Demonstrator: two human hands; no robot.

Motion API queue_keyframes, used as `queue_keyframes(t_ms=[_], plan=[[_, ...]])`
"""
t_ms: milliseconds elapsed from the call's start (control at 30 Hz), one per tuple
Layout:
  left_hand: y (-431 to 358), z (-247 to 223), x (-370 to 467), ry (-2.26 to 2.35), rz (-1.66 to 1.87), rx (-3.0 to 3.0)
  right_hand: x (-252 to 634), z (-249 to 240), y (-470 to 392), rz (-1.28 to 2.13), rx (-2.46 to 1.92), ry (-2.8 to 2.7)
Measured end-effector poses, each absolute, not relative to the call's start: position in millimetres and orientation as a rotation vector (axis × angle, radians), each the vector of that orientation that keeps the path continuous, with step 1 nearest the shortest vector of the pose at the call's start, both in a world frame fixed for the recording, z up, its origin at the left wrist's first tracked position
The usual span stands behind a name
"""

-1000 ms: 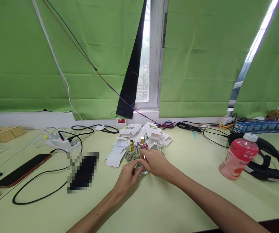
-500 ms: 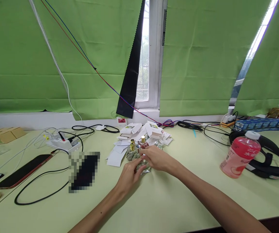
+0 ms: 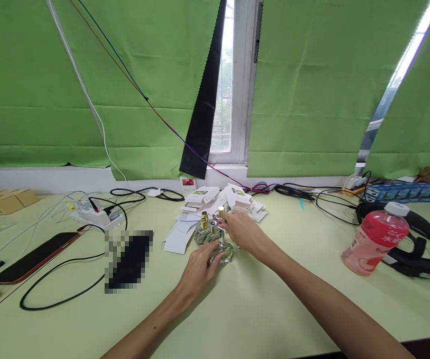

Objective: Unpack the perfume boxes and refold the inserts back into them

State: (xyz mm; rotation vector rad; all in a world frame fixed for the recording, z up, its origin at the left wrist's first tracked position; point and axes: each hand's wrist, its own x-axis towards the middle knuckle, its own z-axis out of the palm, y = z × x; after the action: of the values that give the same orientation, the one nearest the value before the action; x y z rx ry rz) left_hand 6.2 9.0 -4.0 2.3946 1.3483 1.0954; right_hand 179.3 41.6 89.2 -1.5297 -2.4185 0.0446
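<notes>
A cluster of small glass perfume bottles [image 3: 207, 230] with gold and silver caps stands in the middle of the table. My left hand [image 3: 199, 268] grips the nearest clear bottle [image 3: 225, 253] at its base. My right hand [image 3: 242, 230] reaches past that bottle, fingers at the gold-capped bottle [image 3: 220, 214] behind it; whether it grips it I cannot tell. Small white cartons and flat paper cards [image 3: 203, 205] lie scattered behind and left of the bottles.
A pink drink bottle [image 3: 374, 239] and black headphones [image 3: 417, 244] sit at the right. A phone [image 3: 31, 258], a power strip [image 3: 92, 216], black cables [image 3: 63, 284] and a blurred dark object [image 3: 128, 259] lie at the left. Green curtains hang behind.
My right hand has moved away from the near bottle toward the gold-capped bottle behind it. My left hand stays on the near bottle.
</notes>
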Motion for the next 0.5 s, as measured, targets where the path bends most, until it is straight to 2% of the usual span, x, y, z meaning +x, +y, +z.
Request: queue_keyframes(t_ms=[300, 500], plan=[[6, -3, 5, 1.351, 1.071, 2.407, 176, 67, 48, 0.183, -1.603, -2.443], [5, -1, 6, 1.326, 1.057, 2.392, 173, 73, 30, 0.110, -1.444, -2.359]])
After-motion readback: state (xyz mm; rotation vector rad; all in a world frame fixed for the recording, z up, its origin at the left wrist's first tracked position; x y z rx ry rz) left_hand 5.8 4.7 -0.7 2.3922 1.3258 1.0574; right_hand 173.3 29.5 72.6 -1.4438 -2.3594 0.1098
